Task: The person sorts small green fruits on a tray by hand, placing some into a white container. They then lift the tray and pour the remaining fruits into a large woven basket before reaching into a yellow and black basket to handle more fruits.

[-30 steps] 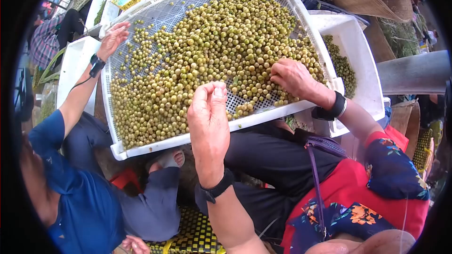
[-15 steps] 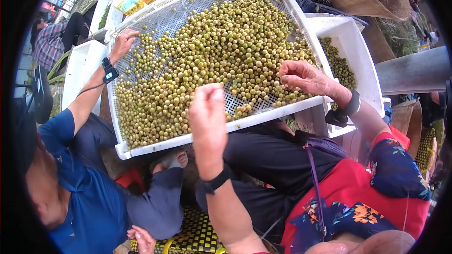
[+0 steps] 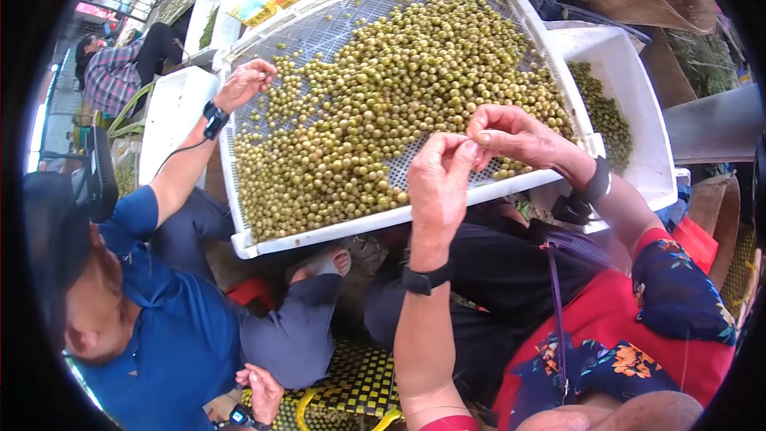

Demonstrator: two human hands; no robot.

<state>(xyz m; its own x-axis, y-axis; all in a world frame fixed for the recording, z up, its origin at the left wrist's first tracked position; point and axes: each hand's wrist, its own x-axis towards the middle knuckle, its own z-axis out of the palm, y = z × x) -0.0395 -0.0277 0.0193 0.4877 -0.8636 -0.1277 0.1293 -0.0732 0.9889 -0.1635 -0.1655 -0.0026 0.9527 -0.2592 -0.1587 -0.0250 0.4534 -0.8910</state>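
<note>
Over the near right part of a white mesh tray [image 3: 335,233], my left hand [image 3: 440,179] and my right hand [image 3: 515,140] meet at the fingertips. Thumb and forefinger are pinched on each, and whatever they hold between them is too small to make out. Beneath and beyond them, small round yellow-green fruits [image 3: 383,104] are heaped across the mesh. A patch of bare mesh shows just left of my left hand. Dark bands circle both my wrists.
A person in a blue shirt [image 3: 175,327] sits at the left, one hand [image 3: 246,84] over the tray's left side. A white bin [image 3: 638,112] at the right holds more fruits. Another white box [image 3: 175,116] stands at the left. A yellow-black woven basket [image 3: 359,379] sits below.
My left hand has moved right and up to meet my right hand at the fingertips. The co-worker's hand over the tray has lifted, its fingers now pinched. The view has shifted somewhat.
</note>
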